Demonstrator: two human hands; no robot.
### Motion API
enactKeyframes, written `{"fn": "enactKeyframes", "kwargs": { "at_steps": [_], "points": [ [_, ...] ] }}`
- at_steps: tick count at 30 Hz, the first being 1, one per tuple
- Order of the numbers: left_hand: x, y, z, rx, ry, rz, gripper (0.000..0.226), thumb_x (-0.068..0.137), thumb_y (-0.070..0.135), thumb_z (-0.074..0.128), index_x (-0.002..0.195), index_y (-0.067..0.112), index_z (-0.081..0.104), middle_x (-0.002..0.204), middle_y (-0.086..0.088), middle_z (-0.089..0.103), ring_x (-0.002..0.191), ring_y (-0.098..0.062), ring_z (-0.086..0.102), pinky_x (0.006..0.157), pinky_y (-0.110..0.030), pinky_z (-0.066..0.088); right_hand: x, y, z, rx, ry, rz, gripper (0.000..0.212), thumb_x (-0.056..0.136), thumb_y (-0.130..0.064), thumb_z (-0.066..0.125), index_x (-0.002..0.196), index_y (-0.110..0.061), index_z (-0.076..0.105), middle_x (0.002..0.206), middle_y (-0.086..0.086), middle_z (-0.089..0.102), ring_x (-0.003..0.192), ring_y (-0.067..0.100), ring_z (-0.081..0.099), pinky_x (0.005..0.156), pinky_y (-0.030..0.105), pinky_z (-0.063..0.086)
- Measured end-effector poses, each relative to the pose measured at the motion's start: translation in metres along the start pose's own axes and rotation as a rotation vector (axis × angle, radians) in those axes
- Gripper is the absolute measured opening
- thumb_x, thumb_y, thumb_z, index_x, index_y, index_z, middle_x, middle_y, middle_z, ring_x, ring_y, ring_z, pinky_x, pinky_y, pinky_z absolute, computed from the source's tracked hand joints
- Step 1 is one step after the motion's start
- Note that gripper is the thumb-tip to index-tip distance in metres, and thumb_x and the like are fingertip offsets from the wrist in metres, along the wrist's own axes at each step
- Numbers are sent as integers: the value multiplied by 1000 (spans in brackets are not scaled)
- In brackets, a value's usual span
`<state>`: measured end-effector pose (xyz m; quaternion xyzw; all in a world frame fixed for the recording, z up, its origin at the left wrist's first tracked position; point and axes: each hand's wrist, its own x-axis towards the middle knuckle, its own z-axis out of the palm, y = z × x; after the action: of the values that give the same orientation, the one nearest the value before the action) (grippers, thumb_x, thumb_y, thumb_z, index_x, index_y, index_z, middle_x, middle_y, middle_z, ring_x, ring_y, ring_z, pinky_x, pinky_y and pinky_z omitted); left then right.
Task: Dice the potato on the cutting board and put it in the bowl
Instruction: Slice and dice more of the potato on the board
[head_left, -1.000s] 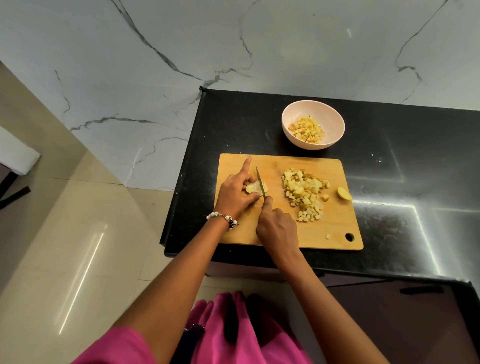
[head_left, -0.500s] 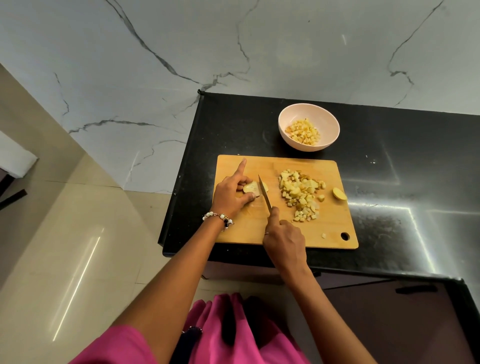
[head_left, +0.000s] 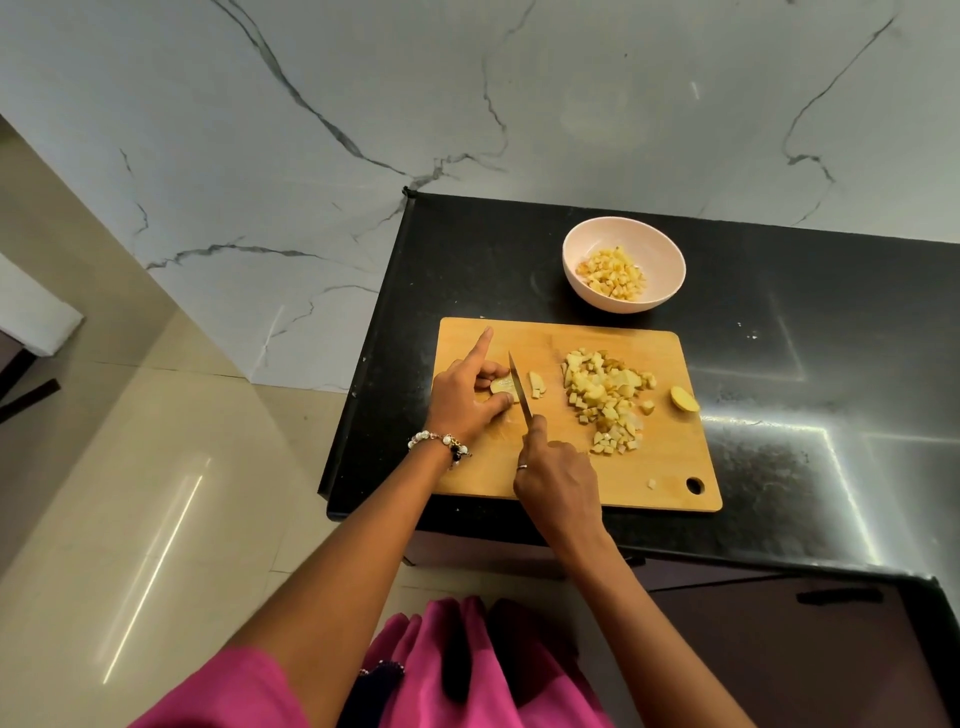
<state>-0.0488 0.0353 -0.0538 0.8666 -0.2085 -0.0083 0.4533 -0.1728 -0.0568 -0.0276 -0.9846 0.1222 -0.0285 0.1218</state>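
Fingers (head_left: 493, 371) of the left hand (head_left: 464, 397) curl over a potato piece (head_left: 503, 385) on the wooden cutting board (head_left: 670, 470), with the thumb pinching it from the near side and the forefinger sticking out straight toward the wall. The right hand (head_left: 558, 480) grips the handle of a knife (head_left: 520, 387), forefinger laid along the spine; the blade stands against the piece's cut face. A freshly cut slice (head_left: 536, 385) lies just right of the blade. Further right sits a heap of diced potato (head_left: 608, 397), and an end piece (head_left: 683, 399) rests at the board's right edge. Beyond the board, a pink bowl (head_left: 660, 244) on the black counter (head_left: 805, 364) holds more dice.
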Motion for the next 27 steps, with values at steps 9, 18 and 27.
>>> {"fn": "enactKeyframes", "kwargs": {
  "at_steps": [9,18,27],
  "points": [
    [-1,-2,3,-20,50,-24,90,70,19,80,144,10,30,100,2,69,90,-13,63,84,-28,53,-22,-6,4,-168,-7,-4,57,52,4,75,108,10,64,44,12,50,27,27,42,36,23,16],
    [-2,-2,1,-52,29,-68,91,70,20,81,144,11,30,101,6,69,89,-10,62,85,-23,52,-17,5,1,-85,-20,35,54,95,-6,30,147,-1,18,97,18,63,79,34,61,57,33,33],
    [0,-4,-3,-101,21,-89,88,71,15,79,144,15,30,101,4,67,86,-7,63,80,-9,49,-7,-1,-8,55,63,34,48,98,-16,34,144,-5,30,84,15,66,71,35,60,54,33,32]
  ]
}}
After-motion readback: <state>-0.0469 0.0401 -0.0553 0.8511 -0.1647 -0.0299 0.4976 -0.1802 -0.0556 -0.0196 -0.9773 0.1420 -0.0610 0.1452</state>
